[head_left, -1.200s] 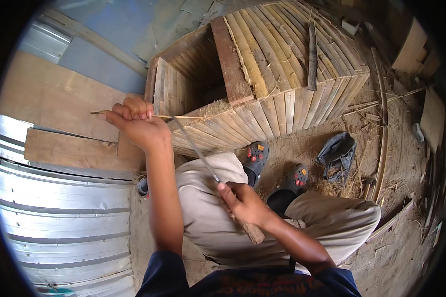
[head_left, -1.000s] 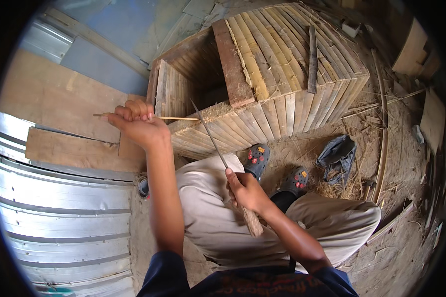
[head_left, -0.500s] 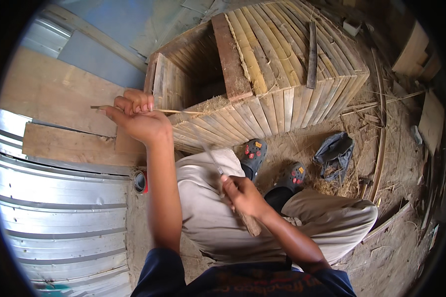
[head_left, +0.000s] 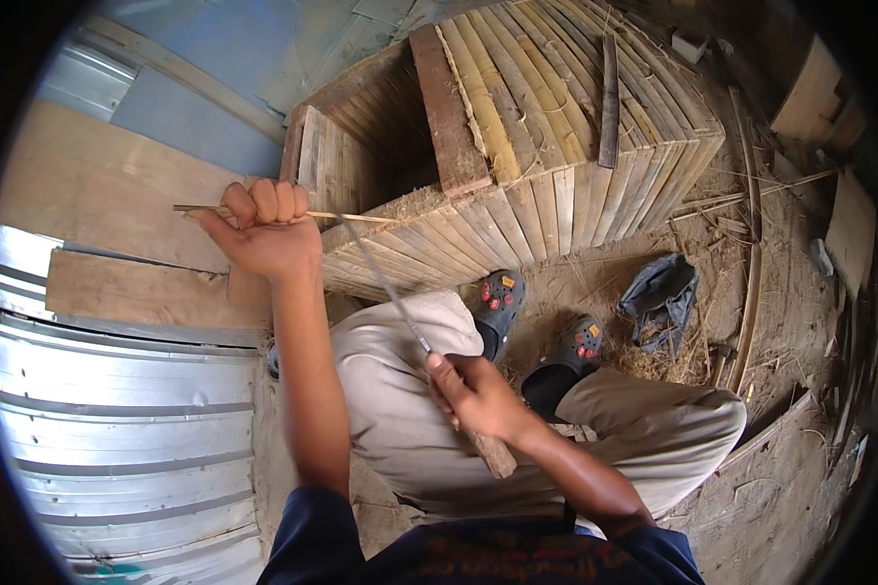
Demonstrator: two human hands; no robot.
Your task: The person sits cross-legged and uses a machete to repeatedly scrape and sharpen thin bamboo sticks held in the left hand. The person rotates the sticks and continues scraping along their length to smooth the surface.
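Head view: holds a thin bamboo strip (head_left: 361, 217) in the left hand (head_left: 268, 234), with fingers curled closed round it; points the strip's right end over the near rim of a slatted bamboo box (head_left: 564, 210); grips a slim-bladed knife (head_left: 384, 283) by its wooden handle (head_left: 496, 454) in the closed right hand (head_left: 478, 395); slants the blade up and leftward to the strip, cannot tell whether touching; bends both knees in beige trousers (head_left: 405, 375); shows dark clogs (head_left: 500, 304) beside the box and a crumpled dark bag (head_left: 654, 292) farther right.
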